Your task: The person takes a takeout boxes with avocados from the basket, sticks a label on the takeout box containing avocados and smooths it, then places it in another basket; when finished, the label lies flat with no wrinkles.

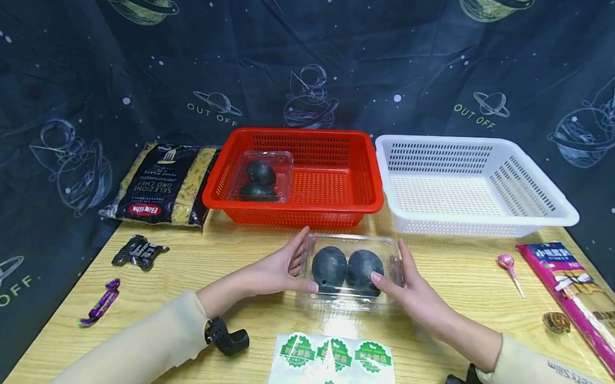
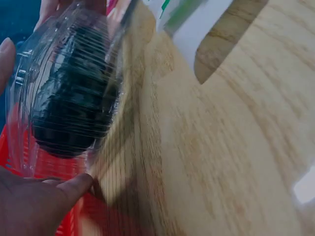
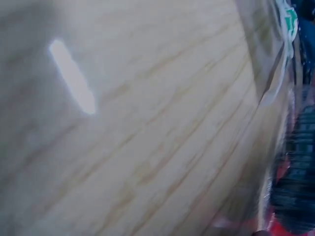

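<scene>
A clear plastic clamshell box (image 1: 351,242) holds two dark, rounded fruits that look like avocados (image 1: 329,267), side by side. Its left end is in the grip of my left hand (image 1: 276,268), thumb at the front corner and fingers toward the back. From the other end my right hand (image 1: 416,289) holds it, thumb over the front of the lid and fingers along the side. In the left wrist view the box (image 2: 27,108) shows from its end, with a dark fruit (image 2: 74,93) through the plastic. The right wrist view is blurred and catches only a fruit (image 3: 298,182) at its edge.
Behind stand a red basket (image 1: 292,205), with a similar fruit box (image 1: 285,163) inside, and a white basket (image 1: 479,218). A pasta bag (image 1: 157,181) and wrapped candies (image 1: 102,302) lie left; a lollipop (image 1: 507,261) and magenta packet (image 1: 563,285) right. A green sticker sheet (image 1: 306,381) lies in front.
</scene>
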Demonstrator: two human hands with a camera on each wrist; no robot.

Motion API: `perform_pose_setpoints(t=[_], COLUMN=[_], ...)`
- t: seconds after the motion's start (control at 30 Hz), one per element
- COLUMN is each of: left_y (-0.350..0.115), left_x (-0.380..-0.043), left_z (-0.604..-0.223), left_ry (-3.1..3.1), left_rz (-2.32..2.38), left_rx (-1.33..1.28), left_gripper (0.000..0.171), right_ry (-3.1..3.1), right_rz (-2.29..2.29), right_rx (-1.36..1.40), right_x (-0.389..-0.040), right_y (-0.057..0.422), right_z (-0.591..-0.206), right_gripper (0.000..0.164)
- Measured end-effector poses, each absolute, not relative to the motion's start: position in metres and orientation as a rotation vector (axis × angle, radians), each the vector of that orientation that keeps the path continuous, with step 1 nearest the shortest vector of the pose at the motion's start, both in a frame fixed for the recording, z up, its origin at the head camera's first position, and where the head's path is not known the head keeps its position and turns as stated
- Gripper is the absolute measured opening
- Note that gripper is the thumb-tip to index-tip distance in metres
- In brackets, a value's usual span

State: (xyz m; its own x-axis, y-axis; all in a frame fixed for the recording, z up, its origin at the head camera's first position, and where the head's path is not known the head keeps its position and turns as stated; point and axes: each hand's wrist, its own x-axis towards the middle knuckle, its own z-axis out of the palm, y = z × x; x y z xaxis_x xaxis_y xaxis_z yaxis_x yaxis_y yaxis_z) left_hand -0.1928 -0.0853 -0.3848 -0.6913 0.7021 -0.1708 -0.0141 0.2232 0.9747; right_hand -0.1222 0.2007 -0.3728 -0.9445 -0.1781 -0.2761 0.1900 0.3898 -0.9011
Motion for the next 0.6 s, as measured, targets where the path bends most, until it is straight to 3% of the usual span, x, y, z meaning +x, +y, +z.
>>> perform_pose_setpoints(t=[0.3,0.6], left_y=[-0.0914,-0.0922], left_x=[-0.1884,-0.1865], left_z=[-0.3896,-0.3882], left_ry=[1.846,1.877], left_rz=[1.559,1.568], left_rx=[0.678,0.644], left_gripper=[0.129,0.128], right_ry=[2.355,2.367], right_rz=[-1.580,-1.539], right_rx=[-0.070,-0.107], right_x=[-0.1271,-0.1297], right_y=[0.1976,0.1969], right_z=[-0.3810,-0.3788], right_gripper=[0.105,0.104])
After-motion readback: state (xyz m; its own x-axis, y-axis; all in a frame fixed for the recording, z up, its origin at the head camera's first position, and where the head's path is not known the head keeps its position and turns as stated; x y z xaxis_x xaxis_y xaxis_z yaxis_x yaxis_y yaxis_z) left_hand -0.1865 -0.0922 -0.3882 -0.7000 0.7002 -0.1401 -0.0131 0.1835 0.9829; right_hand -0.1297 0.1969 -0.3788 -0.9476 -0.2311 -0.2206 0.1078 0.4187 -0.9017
